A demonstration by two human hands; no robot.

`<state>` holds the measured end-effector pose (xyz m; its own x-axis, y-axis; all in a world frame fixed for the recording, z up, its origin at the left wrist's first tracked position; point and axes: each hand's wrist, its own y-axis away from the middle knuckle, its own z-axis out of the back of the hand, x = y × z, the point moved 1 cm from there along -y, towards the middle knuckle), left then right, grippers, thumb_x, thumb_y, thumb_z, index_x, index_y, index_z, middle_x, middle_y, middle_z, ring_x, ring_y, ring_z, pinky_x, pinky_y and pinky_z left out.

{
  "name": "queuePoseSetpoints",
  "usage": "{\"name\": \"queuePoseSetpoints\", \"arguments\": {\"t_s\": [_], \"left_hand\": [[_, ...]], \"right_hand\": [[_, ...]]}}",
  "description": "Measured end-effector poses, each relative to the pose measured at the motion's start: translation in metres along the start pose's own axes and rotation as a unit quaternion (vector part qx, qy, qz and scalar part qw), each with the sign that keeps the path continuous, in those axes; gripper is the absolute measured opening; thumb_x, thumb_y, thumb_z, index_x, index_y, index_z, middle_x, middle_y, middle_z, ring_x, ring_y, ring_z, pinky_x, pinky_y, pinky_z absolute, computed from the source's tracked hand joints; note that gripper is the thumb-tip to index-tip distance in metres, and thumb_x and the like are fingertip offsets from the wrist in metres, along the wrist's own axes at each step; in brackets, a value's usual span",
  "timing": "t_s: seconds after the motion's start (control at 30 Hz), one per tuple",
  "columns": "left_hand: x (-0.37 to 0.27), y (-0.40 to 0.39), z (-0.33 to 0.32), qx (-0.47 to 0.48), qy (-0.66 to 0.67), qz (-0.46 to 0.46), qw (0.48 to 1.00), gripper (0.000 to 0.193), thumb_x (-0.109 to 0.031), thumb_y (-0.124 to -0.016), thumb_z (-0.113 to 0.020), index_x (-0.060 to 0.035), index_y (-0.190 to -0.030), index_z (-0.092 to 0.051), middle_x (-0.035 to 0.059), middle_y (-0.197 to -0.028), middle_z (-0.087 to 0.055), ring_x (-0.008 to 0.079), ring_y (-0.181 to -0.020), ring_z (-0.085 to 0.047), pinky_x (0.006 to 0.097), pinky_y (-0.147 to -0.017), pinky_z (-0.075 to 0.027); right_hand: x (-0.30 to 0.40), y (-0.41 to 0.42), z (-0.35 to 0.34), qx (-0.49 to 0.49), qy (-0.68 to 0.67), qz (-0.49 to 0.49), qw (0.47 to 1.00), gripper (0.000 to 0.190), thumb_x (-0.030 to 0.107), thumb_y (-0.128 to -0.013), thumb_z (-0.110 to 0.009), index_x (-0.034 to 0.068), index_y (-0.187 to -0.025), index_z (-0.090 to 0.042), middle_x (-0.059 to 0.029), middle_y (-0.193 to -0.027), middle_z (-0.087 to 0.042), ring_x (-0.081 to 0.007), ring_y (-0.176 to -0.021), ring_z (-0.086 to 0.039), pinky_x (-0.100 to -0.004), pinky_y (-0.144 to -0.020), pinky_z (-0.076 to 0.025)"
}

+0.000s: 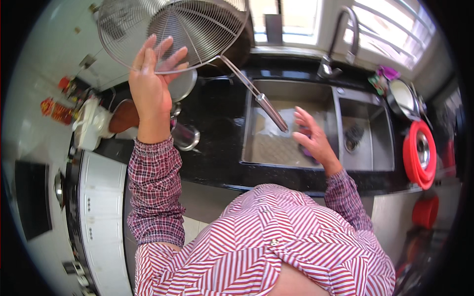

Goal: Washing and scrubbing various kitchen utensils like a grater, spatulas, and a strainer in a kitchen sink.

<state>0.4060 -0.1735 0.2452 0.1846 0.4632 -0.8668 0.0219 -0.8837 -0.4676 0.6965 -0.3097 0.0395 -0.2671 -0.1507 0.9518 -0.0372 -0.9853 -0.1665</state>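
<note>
A large round wire strainer (218, 27) rests over the wide metal pot at the top, and its long handle slants down over the sink basin (289, 148). At the strainer's near rim is my left hand (153, 70), raised with its fingers spread; whether it touches the wires I cannot tell. My right hand (313, 138) hovers over the sink's larger basin, to the right of the handle's end, fingers apart and holding nothing. Beneath it something purple shows in the basin, mostly hidden. Water covers the basin's bottom.
A curved faucet (351, 33) stands behind the sink, and the smaller basin (376, 122) holds a dark scrubber (353, 134). Red plastic basins (409, 155) and a pot (401, 96) are at the right. Left on the black counter (214, 148) are a metal cup (187, 137) and a white container (87, 127).
</note>
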Motion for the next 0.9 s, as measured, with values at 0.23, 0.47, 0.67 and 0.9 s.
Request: {"name": "queuePoseSetpoints", "arguments": {"t_s": [0.23,0.47,0.67,0.9], "left_hand": [[0.103,0.043,-0.053,0.003,0.108,0.209,0.972,0.037,-0.018,-0.103,-0.035,-0.0022,-0.137,-0.037,0.0207,-0.129,-0.052,0.0387,-0.113,-0.058,0.0446,-0.084,-0.057],[0.153,0.103,-0.112,0.11,0.099,0.316,0.937,0.047,-0.019,-0.097,-0.051,-0.0012,-0.139,-0.036,0.0181,-0.127,-0.055,0.0293,-0.109,-0.061,0.0385,-0.083,-0.054],[0.197,0.188,-0.143,0.323,0.021,0.389,0.862,0.05,-0.016,-0.09,-0.063,-0.002,-0.135,-0.046,0.0109,-0.121,-0.061,0.0172,-0.108,-0.06,0.0312,-0.089,-0.048],[0.215,0.204,-0.139,0.287,0.068,0.407,0.864,0.035,-0.01,-0.093,-0.057,-0.002,-0.127,-0.052,0.0101,-0.115,-0.064,0.0159,-0.104,-0.061,0.0302,-0.091,-0.048]], "right_hand": [[-0.048,0.035,0.019,-0.04,0.026,-0.107,0.993,0.032,0.026,-0.085,-0.072,0.006,-0.107,-0.059,-0.0023,-0.081,-0.057,-0.0105,-0.075,-0.052,-0.0261,-0.065,-0.042],[-0.068,0.079,0.042,-0.076,-0.001,-0.164,0.983,0.028,0.027,-0.084,-0.073,0.004,-0.087,-0.059,0.0034,-0.068,-0.043,-0.0073,-0.065,-0.038,-0.0256,-0.058,-0.037],[-0.082,0.072,0.04,-0.026,-0.095,-0.202,0.975,0.029,0.028,-0.082,-0.075,0.004,-0.088,-0.06,0.0058,-0.071,-0.046,-0.0055,-0.065,-0.04,-0.0223,-0.058,-0.037],[-0.085,0.055,0.012,0.016,-0.213,-0.243,0.946,0.023,0.024,-0.083,-0.072,0.005,-0.093,-0.064,0.0063,-0.066,-0.049,-0.0041,-0.059,-0.043,-0.0234,-0.052,-0.035]]}}
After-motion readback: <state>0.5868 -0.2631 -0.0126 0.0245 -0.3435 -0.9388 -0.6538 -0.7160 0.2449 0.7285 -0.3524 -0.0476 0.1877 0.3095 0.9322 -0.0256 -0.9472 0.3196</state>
